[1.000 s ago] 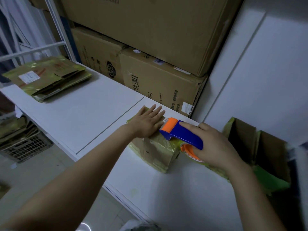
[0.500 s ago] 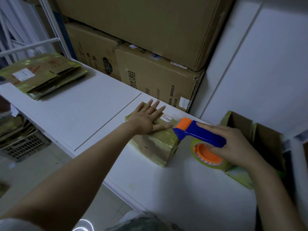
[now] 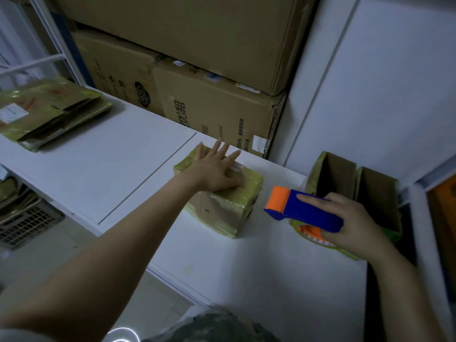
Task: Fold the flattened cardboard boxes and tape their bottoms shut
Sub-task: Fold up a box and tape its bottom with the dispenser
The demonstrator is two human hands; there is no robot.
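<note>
Right hand is wrapped round the blue-and-orange tape dispenser, which is held just right of the small folded box and apart from it. The left hand lies flat with straight fingers, pressing the box's taped upper face at mid-counter. Judgement: the box is light, thin cardboard under slick tape, so it is likely to slide or dent; hold it with a flat palm on top or by opposite walls, not by the flaps. The white counter looks smooth, with open-topped boxes at the right by the wall, a flattened stack far left and big cartons stacked behind.
</note>
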